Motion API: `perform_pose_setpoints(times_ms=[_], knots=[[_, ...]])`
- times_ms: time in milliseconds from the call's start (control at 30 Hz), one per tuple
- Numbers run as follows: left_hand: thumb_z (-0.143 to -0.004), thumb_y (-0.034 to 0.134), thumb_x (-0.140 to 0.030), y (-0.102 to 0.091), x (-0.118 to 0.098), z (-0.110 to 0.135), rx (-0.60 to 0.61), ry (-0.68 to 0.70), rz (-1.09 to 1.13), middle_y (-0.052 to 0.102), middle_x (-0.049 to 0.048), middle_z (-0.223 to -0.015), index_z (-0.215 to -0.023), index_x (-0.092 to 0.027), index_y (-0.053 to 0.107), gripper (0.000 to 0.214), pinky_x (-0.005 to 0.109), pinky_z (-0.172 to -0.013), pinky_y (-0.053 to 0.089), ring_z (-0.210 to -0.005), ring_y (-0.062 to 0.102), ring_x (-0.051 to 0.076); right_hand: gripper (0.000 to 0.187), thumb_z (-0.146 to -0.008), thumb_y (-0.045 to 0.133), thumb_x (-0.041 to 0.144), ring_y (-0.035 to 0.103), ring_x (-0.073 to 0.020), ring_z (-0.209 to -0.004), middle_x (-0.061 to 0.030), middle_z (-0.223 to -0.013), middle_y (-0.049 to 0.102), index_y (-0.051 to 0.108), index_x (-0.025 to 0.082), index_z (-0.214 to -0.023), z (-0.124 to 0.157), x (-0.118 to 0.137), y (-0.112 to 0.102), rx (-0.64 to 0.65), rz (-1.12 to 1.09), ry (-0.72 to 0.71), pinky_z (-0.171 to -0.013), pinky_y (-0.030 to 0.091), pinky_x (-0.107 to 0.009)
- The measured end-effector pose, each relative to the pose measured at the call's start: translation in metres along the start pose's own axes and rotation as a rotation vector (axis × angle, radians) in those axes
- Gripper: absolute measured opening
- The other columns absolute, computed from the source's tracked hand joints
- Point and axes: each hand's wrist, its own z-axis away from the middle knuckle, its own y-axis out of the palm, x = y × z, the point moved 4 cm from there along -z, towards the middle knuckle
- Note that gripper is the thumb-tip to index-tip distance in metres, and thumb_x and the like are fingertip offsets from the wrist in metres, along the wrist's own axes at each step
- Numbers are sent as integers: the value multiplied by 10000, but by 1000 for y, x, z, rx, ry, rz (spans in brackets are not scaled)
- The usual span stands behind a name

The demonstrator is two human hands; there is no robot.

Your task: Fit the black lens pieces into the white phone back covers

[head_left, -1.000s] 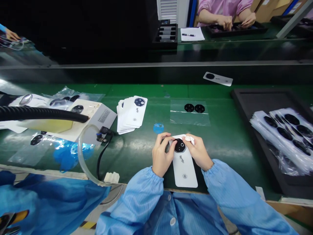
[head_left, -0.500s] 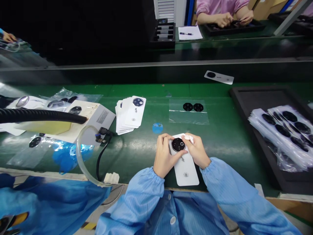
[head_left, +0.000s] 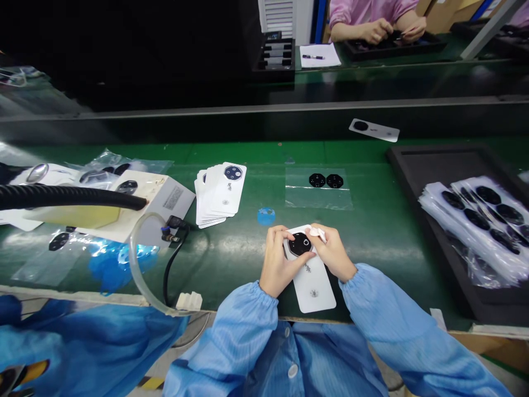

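Left hand (head_left: 282, 262) is half closed, fingers curled around the left edge of a white display card (head_left: 314, 289), thumb lying along the lower edge of a black octagonal camera-lens piece (head_left: 300, 243) that sits at the card's top end. Right hand (head_left: 333, 253) is also half closed, pinching a small white wipe (head_left: 317, 234) at the card's upper right corner, just beside the lens piece. The card lies flat on the green bench mat (head_left: 248, 248), near the mat's front edge. Dark characters are printed below the lens piece, too small to read. At 10 o'clock from the hands, a fanned stack of similar cards (head_left: 219, 193); at 12 o'clock, a clear bag (head_left: 318, 187) holding two black lens pieces; at 11 o'clock, a blue round sticker (head_left: 266, 216). At 3 o'clock, a black tray (head_left: 413, 160) holds bagged lens pieces (head_left: 475, 220). At 9 o'clock, a black corrugated hose (head_left: 61, 197) lies over a white box bearing a barcode label (head_left: 173, 197), unreadable. Beyond the bench, a co-worker in a pink sleeve (head_left: 372, 16) works over another tray.
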Motion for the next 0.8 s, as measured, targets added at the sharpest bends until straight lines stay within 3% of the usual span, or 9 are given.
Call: perform_pose_setpoints(times_ms=[100,200,333,433,600,800], knots=[[-677,810,-280,-1,3,-1,-23,-131,258,550,69,-1080,-1030,-206,532,456,391,-929,461,-1053,574,229,398,-852,576,455,307,-111,-577,37,-596,347,420,190,-599,-3,6,-5,32,5,-16,-533,241,-261],[-823,667,-326,-2,-1,-5,-1,-244,443,642,89,-1060,-1116,-188,543,346,332,-821,529,-960,659,203,407,-863,578,470,301,-110,-576,36,-606,352,426,189,-610,-1,16,-8,58,-2,-37,-529,237,-265],[-874,613,-345,-11,-21,-9,31,-306,526,690,47,-816,-865,-146,624,200,263,-708,536,-798,673,169,445,-885,569,474,275,-99,-556,47,-596,308,375,195,-598,11,39,-11,46,-20,-76,-516,220,-267],[-854,657,-330,-22,-43,-14,-2,-339,626,662,14,-772,-818,-150,640,185,222,-669,503,-738,624,131,440,-911,562,445,257,-78,-482,63,-544,301,375,196,-601,20,63,-13,60,-108,-51,-468,192,-262],[-847,683,-305,-41,-86,-36,-60,-267,734,602,-22,-737,-796,-170,650,148,191,-643,452,-696,549,96,428,-910,598,413,243,-42,-402,76,-509,323,401,186,-605,24,110,-24,115,-258,-46,-410,163,-243],[-855,672,-307,-53,-137,-66,-45,-105,756,614,-21,-729,-797,-202,649,122,200,-608,459,-675,556,114,461,-901,602,417,261,-52,-405,65,-491,321,372,189,-573,24,165,-42,41,-235,-220,-395,175,-243]])
